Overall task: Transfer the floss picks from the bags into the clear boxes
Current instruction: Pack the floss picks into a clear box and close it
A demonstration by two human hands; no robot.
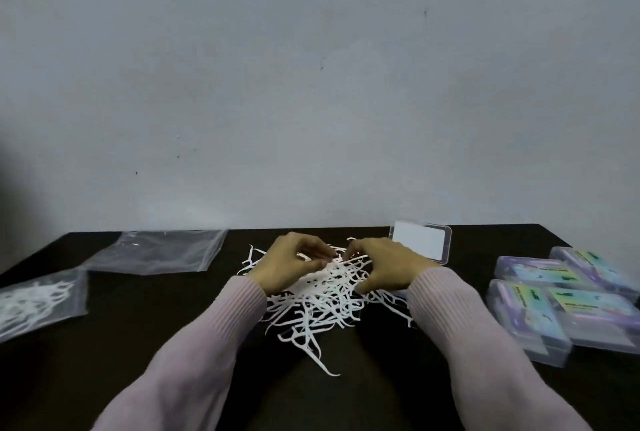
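Note:
A loose heap of white floss picks lies on the dark table in front of me. My left hand sits on the heap's far left side, fingers curled and pinching some picks. My right hand rests on the far right side, its fingers curled into the picks too. An open clear box stands just behind my right hand. An empty clear bag lies at the back left. A second bag with picks inside lies at the left edge.
Three closed clear boxes with coloured labels sit stacked close together at the right. A plain grey wall rises right behind the table's far edge. Pink sleeves cover both my forearms.

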